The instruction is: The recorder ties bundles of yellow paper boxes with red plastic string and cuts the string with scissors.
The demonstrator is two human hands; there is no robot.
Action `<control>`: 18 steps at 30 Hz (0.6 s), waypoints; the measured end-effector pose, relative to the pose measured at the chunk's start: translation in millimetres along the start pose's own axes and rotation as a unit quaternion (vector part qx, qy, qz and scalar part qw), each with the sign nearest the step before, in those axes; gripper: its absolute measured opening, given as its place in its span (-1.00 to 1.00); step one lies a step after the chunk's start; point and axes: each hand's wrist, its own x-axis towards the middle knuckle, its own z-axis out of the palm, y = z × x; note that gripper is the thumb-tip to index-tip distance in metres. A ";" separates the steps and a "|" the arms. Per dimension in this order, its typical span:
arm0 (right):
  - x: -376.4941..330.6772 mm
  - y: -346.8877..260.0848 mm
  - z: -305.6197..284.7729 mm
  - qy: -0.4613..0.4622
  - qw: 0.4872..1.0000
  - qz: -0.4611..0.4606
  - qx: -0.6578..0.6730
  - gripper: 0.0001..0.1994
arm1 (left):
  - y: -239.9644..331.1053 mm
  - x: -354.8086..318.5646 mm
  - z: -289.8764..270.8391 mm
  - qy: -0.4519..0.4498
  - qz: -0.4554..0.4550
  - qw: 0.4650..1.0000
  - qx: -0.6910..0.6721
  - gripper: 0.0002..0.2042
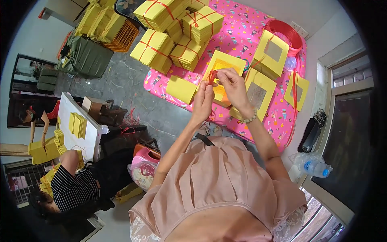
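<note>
Both hands are raised over the pink mat point(246, 36), the left hand point(203, 99) and right hand point(233, 82) each pinching the red string point(212, 75) taut between fingertips, just above a yellow paper stack point(221, 74) lying beneath for easy reach.

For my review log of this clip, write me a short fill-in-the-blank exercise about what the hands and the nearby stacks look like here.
1. The left hand and right hand both pinch a thin ____ string.
2. The tied bundles of paper are ____ in colour.
3. The bundles rest on a ____ patterned mat.
4. A beaded bracelet sits on the ____ wrist.

Missing words: red; yellow; pink; right
</note>
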 end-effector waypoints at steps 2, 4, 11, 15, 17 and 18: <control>-5.9 2.5 10.8 0.009 0.999 0.007 0.042 -0.76 | -3.1 1.5 7.7 0.015 0.028 0.999 -0.034 -0.81; -15.0 -4.0 18.0 0.004 0.968 0.158 0.197 -0.76 | -6.2 2.9 8.0 0.007 0.031 0.999 -0.008 -0.80; -24.4 -2.1 34.5 -0.020 0.979 0.083 0.187 -0.68 | 4.2 0.6 13.5 0.094 0.150 0.964 0.198 -0.76; -37.4 -12.6 42.6 -0.191 0.966 0.067 0.158 -0.49 | 28.8 4.2 -13.2 0.174 0.161 0.962 -0.133 -0.87; -39.1 -17.1 29.5 -0.405 0.896 0.180 0.028 -0.60 | 63.5 1.4 -37.5 0.170 0.095 0.933 -0.302 -0.80; -39.9 -23.1 24.8 -0.404 0.896 0.181 0.028 -0.60 | 74.0 1.0 -54.7 0.184 0.110 0.924 -0.315 -0.80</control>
